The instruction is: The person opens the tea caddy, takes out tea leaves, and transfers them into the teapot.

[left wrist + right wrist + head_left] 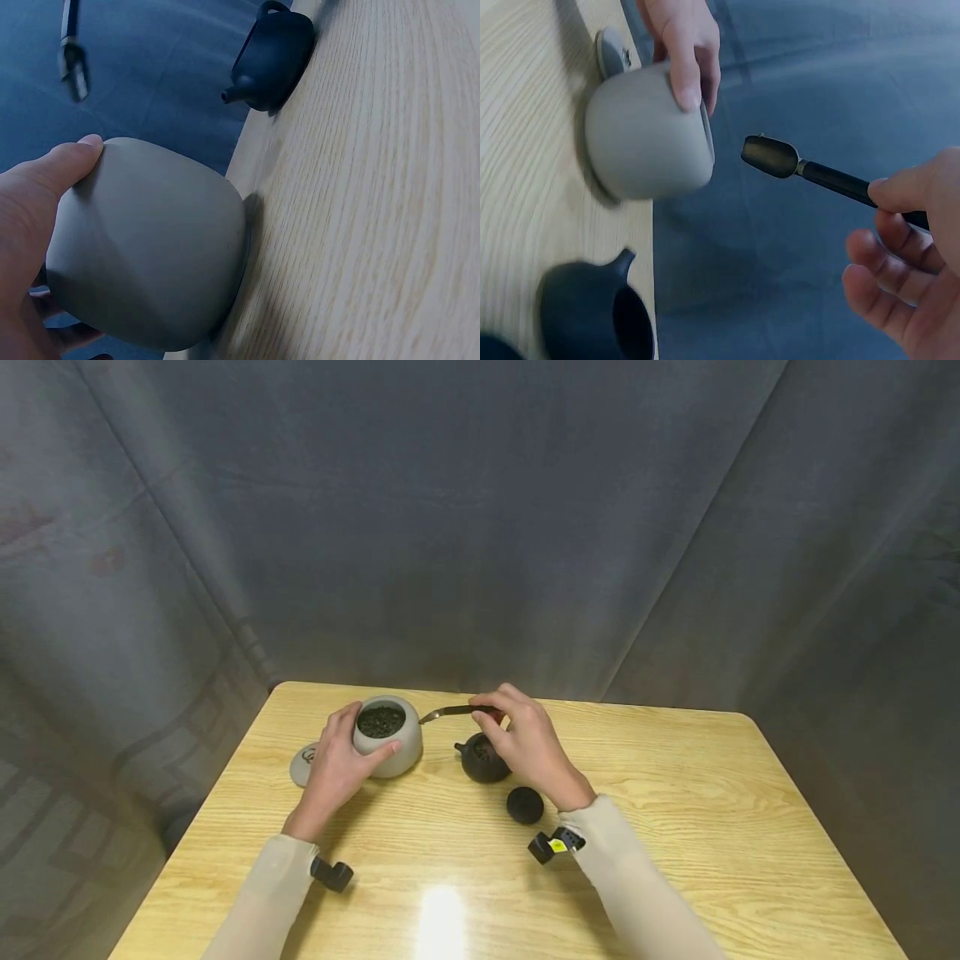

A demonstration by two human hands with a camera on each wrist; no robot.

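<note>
A round grey jar [408,750] stands uncovered on the table, with dark tea leaves [381,722] inside. My left hand [339,762] grips it around the side, thumb toward the front. Between thumb and fingers, my right hand [527,739] pinches the dark handle of a tea scoop [832,182]. The scoop's metal bowl [771,156] is in the air just right of the jar's mouth, with a small speck at its edge. Below the right hand sits a small dark teapot [482,766], lid off, spout pointing left; some dark leaves seem to lie in its opening.
The teapot's round black lid [525,806] lies in front of the teapot. The jar's grey lid [300,768] lies left of the jar, partly behind the left hand. A grey curtain [465,527] hangs behind the wooden table [675,777].
</note>
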